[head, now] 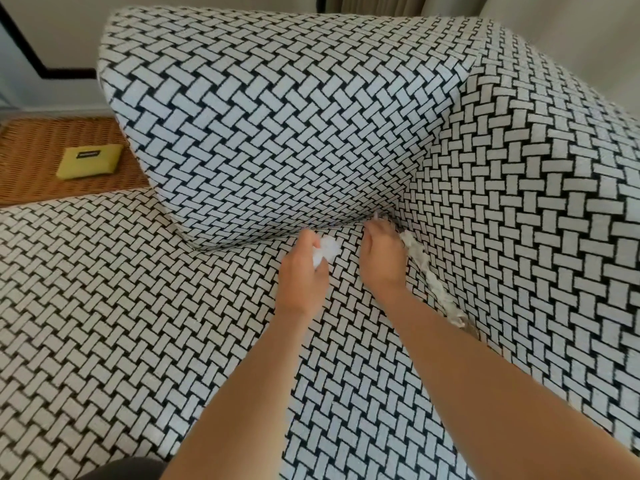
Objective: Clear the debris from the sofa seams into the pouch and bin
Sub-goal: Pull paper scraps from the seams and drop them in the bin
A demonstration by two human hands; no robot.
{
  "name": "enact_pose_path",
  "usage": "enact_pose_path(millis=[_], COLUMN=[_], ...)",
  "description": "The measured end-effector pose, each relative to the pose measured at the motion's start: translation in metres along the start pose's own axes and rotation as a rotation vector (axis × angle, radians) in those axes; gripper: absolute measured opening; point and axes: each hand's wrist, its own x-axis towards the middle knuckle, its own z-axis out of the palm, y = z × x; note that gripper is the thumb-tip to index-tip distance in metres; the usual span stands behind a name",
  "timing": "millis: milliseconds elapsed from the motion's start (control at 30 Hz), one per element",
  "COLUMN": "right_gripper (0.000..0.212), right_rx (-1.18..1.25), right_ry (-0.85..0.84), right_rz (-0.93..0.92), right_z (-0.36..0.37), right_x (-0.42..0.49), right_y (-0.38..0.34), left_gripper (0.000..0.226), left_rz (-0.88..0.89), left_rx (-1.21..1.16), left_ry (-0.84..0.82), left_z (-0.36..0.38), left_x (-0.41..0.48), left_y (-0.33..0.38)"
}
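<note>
- A strip of pale debris [429, 271] lies in the seam between the seat [138, 306] and the sofa arm [536, 202], its long axis running from near right to the far corner.
- The left hand [301, 271] pinches a white wad [325, 249].
- The right hand [382, 258] has its fingers curled into the seam; I cannot tell whether it grips anything.
- The back cushion [277, 116] overhangs the corner.
- A yellow pouch [90, 161] lies far left on a wicker top [34, 161].

The back cushion [277, 126] wears a black-and-white basket-weave print; the sofa seat [104, 306] below it carries the same print. Left of the cushion, a yellow pouch [90, 161] with a small black label lies on orange-brown woven wicker [31, 161]. Just below the cushion a crumpled wad [325, 249] is bright white; scraps [426, 268] at the cushion's lower right are off-white.
</note>
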Motion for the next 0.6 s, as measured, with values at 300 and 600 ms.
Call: enact_pose_path(millis=[300,600], right_gripper=[0.022,0.020], right_rx=[0.248,0.325], right_ry=[0.049,-0.087], right_rz=[0.082,0.211], right_z=[-0.011,-0.022], right_x=[-0.052,-0.100], right_y=[-0.022,-0.056], left_gripper=[0.027,0.021], left_rz=[-0.204,-0.347], left_rx=[-0.309,-0.178], left_ry=[-0.150,-0.155], left_z=[-0.017,-0.084], left_x=[-0.026,-0.069], left_y=[0.010,0.005])
